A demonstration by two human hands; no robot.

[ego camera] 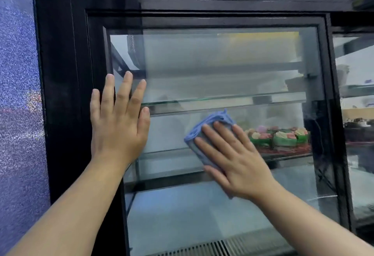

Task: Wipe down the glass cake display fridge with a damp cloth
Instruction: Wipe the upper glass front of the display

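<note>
The black-framed cake display fridge fills the view, its glass door [222, 63] misted in the upper half. My right hand [234, 158] lies flat on a folded blue cloth [204, 132], pressing it against the glass at mid height. My left hand [119, 122] rests flat with fingers spread on the left edge of the door, partly over the black frame [66, 94]. It holds nothing. Behind the glass, decorated cakes [281, 136] sit on the middle shelf to the right of the cloth.
A speckled bluish wall [18, 114] stands left of the fridge. A second glass door [358, 114] adjoins on the right. Inside are glass shelves [222, 100] and a metal vent grille [212, 247] along the bottom.
</note>
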